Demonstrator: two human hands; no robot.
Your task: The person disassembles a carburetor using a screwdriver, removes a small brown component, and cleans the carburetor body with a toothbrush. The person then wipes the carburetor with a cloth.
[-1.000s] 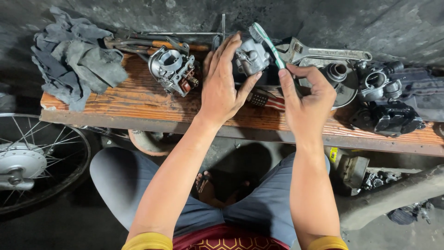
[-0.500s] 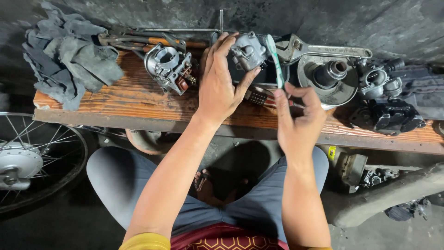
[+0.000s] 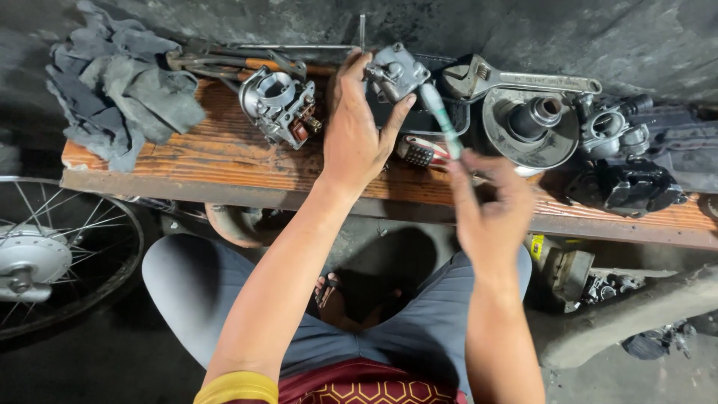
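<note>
Small grey carb body [image 3: 394, 72] is up off the wooden bench [image 3: 224, 161], clamped in the left hand [image 3: 359, 135], thumb and fingers around it so the working face tilts toward the tool. Right hand [image 3: 490, 206] pinches a green-handled screwdriver [image 3: 441, 120], tip angled into the part. Second carb [image 3: 280, 105] sits just left, wrench [image 3: 516, 78] and pulley [image 3: 531, 127] to the right, grey rags [image 3: 112, 97] at the far end.

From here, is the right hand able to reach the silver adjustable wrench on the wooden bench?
Probably yes: the silver adjustable wrench lies uncovered just beyond the right hand, but that hand holds a green-handled tool.
</note>
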